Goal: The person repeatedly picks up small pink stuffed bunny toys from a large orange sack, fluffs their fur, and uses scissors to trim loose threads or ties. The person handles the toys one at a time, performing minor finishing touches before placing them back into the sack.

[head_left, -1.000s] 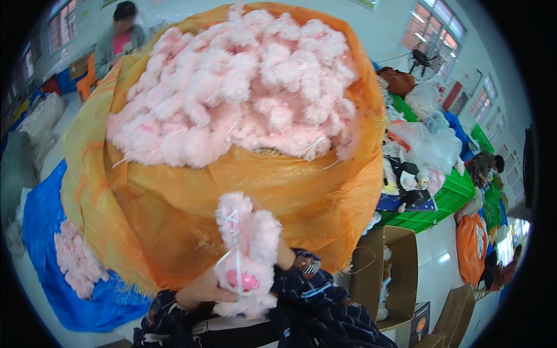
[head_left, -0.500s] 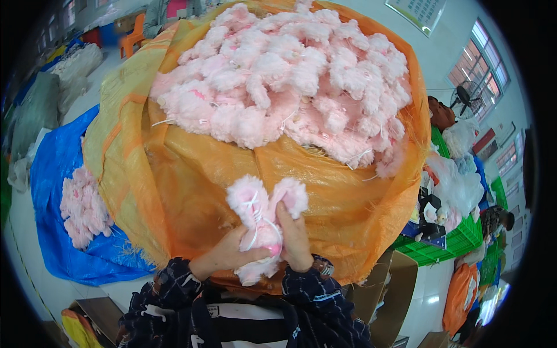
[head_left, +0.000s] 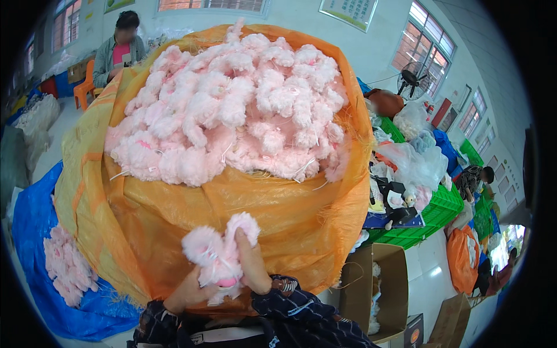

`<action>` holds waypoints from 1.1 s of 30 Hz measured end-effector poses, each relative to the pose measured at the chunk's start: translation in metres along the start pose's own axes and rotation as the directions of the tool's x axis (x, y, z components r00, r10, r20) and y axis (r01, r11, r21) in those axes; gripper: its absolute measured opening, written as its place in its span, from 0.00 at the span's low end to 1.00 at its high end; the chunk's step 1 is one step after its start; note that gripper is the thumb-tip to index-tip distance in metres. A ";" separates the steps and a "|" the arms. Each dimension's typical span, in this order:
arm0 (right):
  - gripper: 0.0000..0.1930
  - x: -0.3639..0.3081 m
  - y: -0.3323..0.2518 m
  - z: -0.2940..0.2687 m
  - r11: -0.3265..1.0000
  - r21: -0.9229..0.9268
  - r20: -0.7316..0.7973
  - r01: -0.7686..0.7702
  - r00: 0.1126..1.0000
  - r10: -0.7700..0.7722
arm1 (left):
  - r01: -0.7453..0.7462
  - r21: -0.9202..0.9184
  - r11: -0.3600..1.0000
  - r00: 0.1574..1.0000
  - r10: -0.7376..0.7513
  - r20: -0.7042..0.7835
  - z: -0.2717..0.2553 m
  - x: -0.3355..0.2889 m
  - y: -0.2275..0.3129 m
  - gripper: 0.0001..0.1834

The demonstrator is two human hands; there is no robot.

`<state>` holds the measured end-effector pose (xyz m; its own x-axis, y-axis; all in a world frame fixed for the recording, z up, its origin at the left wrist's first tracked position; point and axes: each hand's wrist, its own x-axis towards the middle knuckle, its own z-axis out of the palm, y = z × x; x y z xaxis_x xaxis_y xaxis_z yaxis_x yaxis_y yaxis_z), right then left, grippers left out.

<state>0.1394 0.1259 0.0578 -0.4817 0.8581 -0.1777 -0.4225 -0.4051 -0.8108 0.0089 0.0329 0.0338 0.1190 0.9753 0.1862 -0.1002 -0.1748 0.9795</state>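
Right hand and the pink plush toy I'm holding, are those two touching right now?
Touching. The head view shows the right hand against the side of the pink plush toy, its thumb lying over the ear on the picture's right.

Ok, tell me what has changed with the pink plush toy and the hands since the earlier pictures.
The right hand, partly hidden behind the pink plush toy at first, now holds the ear on the right. The ear on the left, earlier the higher one, now leans left and sits lower. The left hand keeps hold of the toy's lower left side. The pink pile looks unchanged.
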 end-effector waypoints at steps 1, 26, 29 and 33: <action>0.20 -0.002 -0.007 0.007 0.999 0.054 -0.042 -0.005 0.999 0.008 | 0.074 -0.048 0.996 0.997 -0.072 0.041 0.000 -0.010 -0.005 0.35; 0.12 -0.009 0.034 0.050 0.924 -0.312 0.133 0.219 0.974 -0.186 | 0.132 -0.406 0.904 0.976 -0.191 -0.108 -0.011 -0.048 -0.027 0.24; 0.16 -0.008 0.032 0.049 0.912 -0.292 0.224 0.288 0.948 -0.228 | 0.062 -0.313 0.948 0.969 -0.132 -0.208 -0.017 -0.044 -0.052 0.29; 0.15 0.022 0.015 0.046 0.813 -0.468 0.471 0.346 0.876 -0.102 | -0.188 -0.182 0.965 0.909 0.100 -0.405 -0.051 -0.072 -0.003 0.29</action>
<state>0.0873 0.1243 0.0672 -0.7410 0.6442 0.1896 -0.1511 0.1151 -0.9818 -0.0498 -0.0300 0.0131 -0.3023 0.9235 0.2361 -0.2987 -0.3271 0.8965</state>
